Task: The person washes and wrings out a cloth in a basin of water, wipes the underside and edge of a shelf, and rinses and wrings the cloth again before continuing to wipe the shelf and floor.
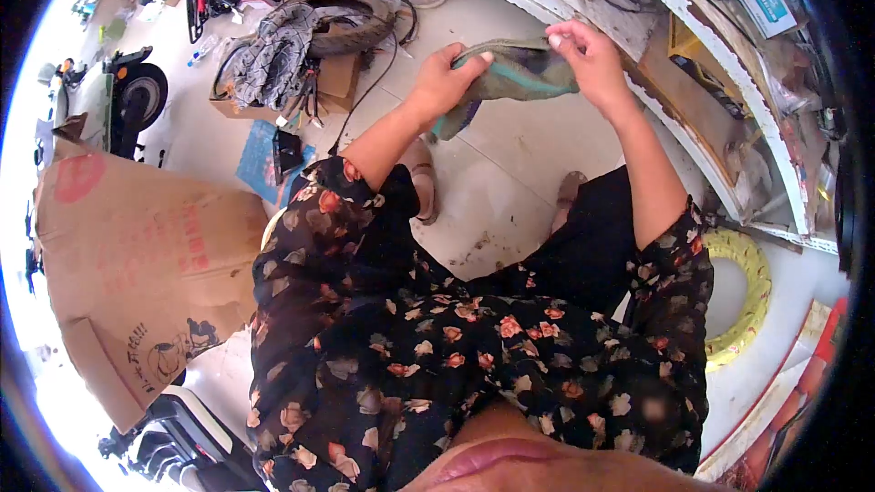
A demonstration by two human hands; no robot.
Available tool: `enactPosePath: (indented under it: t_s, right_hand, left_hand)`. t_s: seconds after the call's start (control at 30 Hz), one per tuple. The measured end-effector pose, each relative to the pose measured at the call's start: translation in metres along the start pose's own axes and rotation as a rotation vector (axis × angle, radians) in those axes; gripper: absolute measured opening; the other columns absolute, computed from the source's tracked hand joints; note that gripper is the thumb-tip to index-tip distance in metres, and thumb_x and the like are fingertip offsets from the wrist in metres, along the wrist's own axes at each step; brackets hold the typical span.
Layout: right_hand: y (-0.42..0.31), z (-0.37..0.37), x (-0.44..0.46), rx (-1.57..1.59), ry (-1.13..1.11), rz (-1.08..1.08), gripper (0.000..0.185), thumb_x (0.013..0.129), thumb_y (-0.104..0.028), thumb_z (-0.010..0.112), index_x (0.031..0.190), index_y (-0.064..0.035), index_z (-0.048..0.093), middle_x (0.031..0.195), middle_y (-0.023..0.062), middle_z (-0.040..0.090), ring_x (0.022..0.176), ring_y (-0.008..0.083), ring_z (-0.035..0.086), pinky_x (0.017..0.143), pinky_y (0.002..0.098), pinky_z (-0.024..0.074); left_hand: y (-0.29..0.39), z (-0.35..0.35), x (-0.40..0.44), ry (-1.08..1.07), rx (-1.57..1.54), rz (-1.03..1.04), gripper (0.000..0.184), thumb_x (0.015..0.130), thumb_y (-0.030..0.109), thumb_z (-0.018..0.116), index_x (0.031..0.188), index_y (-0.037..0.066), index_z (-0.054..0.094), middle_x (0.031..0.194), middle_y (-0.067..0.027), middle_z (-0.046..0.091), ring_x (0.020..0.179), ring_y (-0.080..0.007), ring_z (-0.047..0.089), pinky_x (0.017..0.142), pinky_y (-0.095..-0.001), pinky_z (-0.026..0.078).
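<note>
A dull green cloth (529, 75) with a teal stripe is stretched between my two hands above the floor. My left hand (448, 80) is closed on its left end, thumb on top, and a loose corner hangs below that hand. At the other end, my right hand (591, 59) pinches the upper edge between thumb and fingers. Folds hide part of the cloth, and I cannot tell whether it is a rag or a garment.
A cardboard box (343, 82) holds a tire (357, 25) and crumpled grey wrapping (273, 55). At left stands a large cardboard carton (155, 246). White shelving (775, 118) lines the right, with a yellow wrapped ring (749, 287) below.
</note>
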State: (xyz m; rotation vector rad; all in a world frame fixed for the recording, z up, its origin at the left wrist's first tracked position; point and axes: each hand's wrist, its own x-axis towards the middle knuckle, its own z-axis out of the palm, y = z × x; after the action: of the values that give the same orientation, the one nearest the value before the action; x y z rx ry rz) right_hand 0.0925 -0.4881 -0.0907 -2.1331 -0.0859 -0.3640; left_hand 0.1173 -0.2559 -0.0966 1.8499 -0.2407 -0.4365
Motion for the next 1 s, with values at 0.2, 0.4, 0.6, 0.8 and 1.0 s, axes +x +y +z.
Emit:
enactPosePath:
  t_s: [0.2, 0.4, 0.6, 0.8, 1.0]
  right_hand:
    - [0.015, -0.005, 0.009, 0.209, 0.125, 0.098, 0.023, 0.089, -0.025, 0.061, 0.099, -0.0045, 0.067, 0.083, 0.0034, 0.066, 0.075, 0.012, 0.057, 0.072, 0.0276, 0.0456]
    - [0.007, -0.014, 0.001, -0.063, -0.09, 0.17, 0.032, 0.088, -0.034, 0.06, 0.098, -0.0046, 0.065, 0.075, 0.0086, 0.063, 0.074, 0.0203, 0.059, 0.072, 0.0328, 0.0475]
    - [0.011, -0.014, -0.03, -0.37, -0.3, -0.129, 0.037, 0.089, -0.034, 0.055, 0.114, -0.0081, 0.06, 0.101, 0.0191, 0.062, 0.099, 0.0361, 0.058, 0.09, 0.0451, 0.0445]
    - [-0.033, -0.031, -0.057, -0.295, -0.796, -0.132, 0.03, 0.087, -0.029, 0.057, 0.102, -0.0038, 0.061, 0.093, 0.0204, 0.064, 0.09, 0.0386, 0.061, 0.08, 0.0474, 0.0486]
    - [-0.037, -0.041, -0.073, -0.4, -0.877, -0.126, 0.027, 0.084, -0.028, 0.061, 0.091, -0.0025, 0.061, 0.082, 0.0174, 0.065, 0.08, 0.036, 0.065, 0.068, 0.0473, 0.0532]
  left_hand:
    - [-0.008, 0.005, -0.005, -0.184, 0.411, 0.145, 0.04, 0.083, 0.04, 0.066, 0.094, 0.002, 0.062, 0.074, -0.0072, 0.059, 0.07, -0.0136, 0.053, 0.067, -0.0322, 0.045]
    - [-0.007, -0.007, 0.006, 0.089, 0.006, -0.086, 0.036, 0.093, 0.034, 0.051, 0.102, 0.002, 0.063, 0.095, -0.0044, 0.062, 0.087, -0.0153, 0.054, 0.07, -0.0311, 0.045]
    - [-0.023, -0.021, 0.036, -0.022, 0.109, 0.111, 0.033, 0.094, 0.03, 0.047, 0.108, 0.003, 0.06, 0.107, -0.0069, 0.06, 0.098, -0.0178, 0.056, 0.082, -0.0345, 0.047]
    - [0.023, -0.006, 0.08, 0.226, -0.316, 0.021, 0.034, 0.095, 0.033, 0.045, 0.111, 0.004, 0.056, 0.103, -0.0075, 0.059, 0.094, -0.0207, 0.057, 0.084, -0.0403, 0.048]
    - [-0.031, 0.004, 0.192, 0.311, 0.056, 0.348, 0.044, 0.095, 0.039, 0.046, 0.096, -0.002, 0.062, 0.092, -0.0083, 0.062, 0.085, -0.0194, 0.054, 0.08, -0.0343, 0.042]
